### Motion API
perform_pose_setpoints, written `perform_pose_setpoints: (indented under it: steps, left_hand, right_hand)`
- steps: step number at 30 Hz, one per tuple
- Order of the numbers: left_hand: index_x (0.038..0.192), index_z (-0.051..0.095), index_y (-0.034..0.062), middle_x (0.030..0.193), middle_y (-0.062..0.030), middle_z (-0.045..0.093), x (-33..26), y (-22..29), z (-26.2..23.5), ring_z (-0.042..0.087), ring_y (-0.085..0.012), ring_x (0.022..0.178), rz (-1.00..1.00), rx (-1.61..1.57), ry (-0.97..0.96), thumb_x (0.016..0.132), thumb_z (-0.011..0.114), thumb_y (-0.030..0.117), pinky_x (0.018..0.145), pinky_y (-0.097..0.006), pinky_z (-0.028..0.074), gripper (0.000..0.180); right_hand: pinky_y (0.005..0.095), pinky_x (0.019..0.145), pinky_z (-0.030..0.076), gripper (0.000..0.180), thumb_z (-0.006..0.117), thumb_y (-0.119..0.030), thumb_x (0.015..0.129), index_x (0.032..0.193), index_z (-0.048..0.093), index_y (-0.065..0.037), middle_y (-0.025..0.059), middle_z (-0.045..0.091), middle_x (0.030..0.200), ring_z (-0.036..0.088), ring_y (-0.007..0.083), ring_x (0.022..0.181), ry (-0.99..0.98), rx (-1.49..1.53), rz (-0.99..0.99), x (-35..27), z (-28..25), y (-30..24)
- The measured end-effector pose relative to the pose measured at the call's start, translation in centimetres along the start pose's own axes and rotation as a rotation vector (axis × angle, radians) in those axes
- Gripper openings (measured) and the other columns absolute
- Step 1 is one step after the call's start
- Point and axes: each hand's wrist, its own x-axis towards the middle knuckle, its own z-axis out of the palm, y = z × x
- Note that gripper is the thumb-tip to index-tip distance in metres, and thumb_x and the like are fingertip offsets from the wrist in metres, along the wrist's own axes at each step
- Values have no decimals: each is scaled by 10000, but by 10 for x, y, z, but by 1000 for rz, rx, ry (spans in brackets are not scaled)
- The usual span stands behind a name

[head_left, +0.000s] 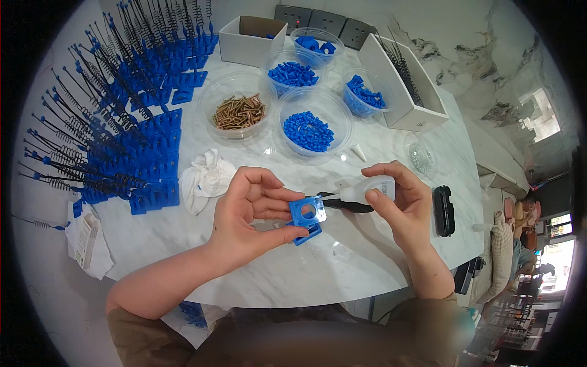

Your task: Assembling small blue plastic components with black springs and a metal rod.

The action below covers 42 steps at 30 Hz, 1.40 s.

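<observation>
A blue plastic bracket with a round hole is pinched between the thumb and fingers of my left hand. In my right hand is a small white squeeze bottle, tilted so its thin nozzle points left. The nozzle tip is at the bracket's upper right edge; whether it touches I cannot tell. Partly hidden behind the bottle, a black object lies on the table. Farther off stands a small white cone-shaped cap. A crumpled white tissue rests beside my left hand.
Clear tubs hold brown screws, small blue beads and blue plastic pieces. Rows of blue bases with black springs crowd the left. White boxes stand at the back. A black case lies right.
</observation>
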Motion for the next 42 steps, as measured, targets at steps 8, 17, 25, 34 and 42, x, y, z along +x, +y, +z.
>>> perform_pose_setpoints:
  steps: [8, 17, 25, 34, 42]
  left_hand:
    - [1128, 344, 51, 1124, -217, 603, 0, -1, 0, 656, -243, 1016, 7, -6, 1, 726, 773, -50, 890, -358, 554, 596]
    - [1122, 348, 51, 1124, -217, 602, 0, 0, 0, 657, -238, 1009, -1, 3, 4, 726, 777, -44, 883, -350, 557, 592]
    - [1111, 347, 52, 1109, -206, 612, 0, -2, 0, 658, -232, 1004, 33, 10, 53, 717, 783, -54, 876, -345, 558, 597]
    - [1111, 343, 60, 1108, -207, 612, 0, -2, 0, 656, -236, 1012, 31, 0, 59, 715, 783, -58, 879, -351, 558, 604]
    - [1106, 328, 80, 1137, -212, 603, -1, 0, -1, 651, -234, 1024, 12, 38, 54, 707, 783, -69, 873, -343, 560, 623]
  right_hand:
    - [283, 916, 375, 298, 693, -4, 795, 1085, 631, 32, 79, 624, 1048, 534, 142, 1013, -6, -19, -10, 0, -1, -1]
    - [279, 925, 378, 300, 694, -14, 799, 1086, 627, 39, 88, 633, 1061, 537, 144, 1024, 5, -6, -43, 0, -1, 0]
    - [267, 896, 395, 288, 678, -27, 810, 1084, 624, 41, 87, 640, 1064, 534, 130, 1016, 21, 128, 82, 0, -5, -1]
    - [265, 887, 391, 269, 672, -12, 803, 1067, 631, 25, 76, 645, 1041, 533, 123, 997, -11, 67, 15, 0, -3, 1]
    - [277, 905, 383, 272, 674, -6, 796, 1064, 634, 20, 72, 646, 1033, 535, 123, 992, -16, 62, 58, 0, -3, -1]
